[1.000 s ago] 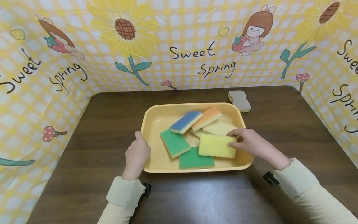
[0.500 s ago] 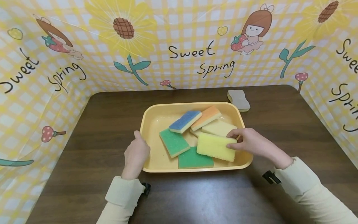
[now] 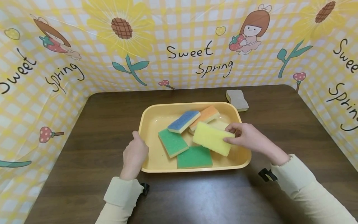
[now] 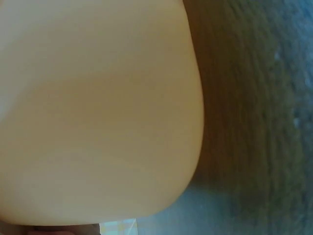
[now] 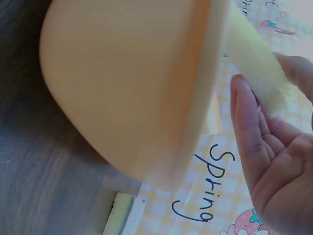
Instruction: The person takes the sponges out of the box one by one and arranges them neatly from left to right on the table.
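A yellow sponge [image 3: 212, 138] is pinched at its right end between the thumb and fingers of my right hand [image 3: 244, 137], tilted over the right part of a cream-yellow plastic tray [image 3: 152, 124]. The right wrist view shows the same sponge [image 5: 259, 63] edge-on, above the tray's rim. My left hand [image 3: 135, 157] grips the tray's left side, its fingertips mostly hidden. Inside the tray lie a green sponge [image 3: 173, 143], another green sponge [image 3: 195, 157] nearer the front, a blue-topped sponge [image 3: 184, 121] and an orange-topped sponge [image 3: 205, 116]. A pale sponge [image 3: 219, 123] is partly covered by the yellow one.
A grey-topped, wavy-sided sponge [image 3: 237, 99] lies on the dark wooden table [image 3: 112, 112] behind the tray's right corner. Yellow checked cloth [image 3: 181, 25] with printed flowers and lettering walls in the back and sides.
My right hand has lifted the yellow sponge slightly up and to the left and tilted it, uncovering more of the front green sponge. My left hand stays at the tray's side.
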Available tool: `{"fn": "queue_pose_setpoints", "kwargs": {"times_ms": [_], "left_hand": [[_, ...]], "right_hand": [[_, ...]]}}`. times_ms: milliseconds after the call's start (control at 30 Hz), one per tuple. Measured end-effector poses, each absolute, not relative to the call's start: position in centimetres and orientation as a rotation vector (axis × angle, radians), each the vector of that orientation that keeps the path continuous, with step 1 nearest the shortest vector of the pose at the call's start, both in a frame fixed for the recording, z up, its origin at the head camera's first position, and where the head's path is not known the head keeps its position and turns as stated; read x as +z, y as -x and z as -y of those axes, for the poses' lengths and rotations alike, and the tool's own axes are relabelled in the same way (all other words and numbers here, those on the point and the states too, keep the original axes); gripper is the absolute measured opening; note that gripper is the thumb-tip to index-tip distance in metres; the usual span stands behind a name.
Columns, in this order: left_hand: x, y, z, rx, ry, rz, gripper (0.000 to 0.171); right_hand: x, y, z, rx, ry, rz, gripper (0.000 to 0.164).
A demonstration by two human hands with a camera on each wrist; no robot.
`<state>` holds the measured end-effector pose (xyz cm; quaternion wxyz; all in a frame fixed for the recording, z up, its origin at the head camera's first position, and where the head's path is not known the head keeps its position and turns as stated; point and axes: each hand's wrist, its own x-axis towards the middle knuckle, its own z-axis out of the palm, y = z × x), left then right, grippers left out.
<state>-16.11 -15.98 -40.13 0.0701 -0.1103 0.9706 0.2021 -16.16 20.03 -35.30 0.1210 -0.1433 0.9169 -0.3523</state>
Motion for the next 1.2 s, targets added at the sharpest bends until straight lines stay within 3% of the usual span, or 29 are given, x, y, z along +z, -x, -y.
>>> {"fn": "queue_pose_setpoints", "kwargs": {"times_ms": [600, 933, 1033, 1200], "left_hand": [[-40.2, 16.2, 15.9, 0.608, 0.337, -2.925, 0.024], [-40.3, 16.2, 16.0, 0.61, 0.337, -2.933, 0.023], [-40.3, 16.2, 16.1, 0.607, 0.336, -2.931, 0.024], [-40.2, 16.1, 16.0, 0.618, 0.333, -2.915, 0.026]], "right_hand": [[-33.2, 19.5, -23.2, -1.477, -0.02, -2.621, 0.042], [-33.3, 22.5, -25.9, -1.557, -0.325, -2.641, 0.068], [-33.9, 23.2, -26.5, -1.618, -0.432, -2.671, 0.062], [-34.9, 24.4, -27.8, -1.836, -0.641, -2.595, 0.029]]}}
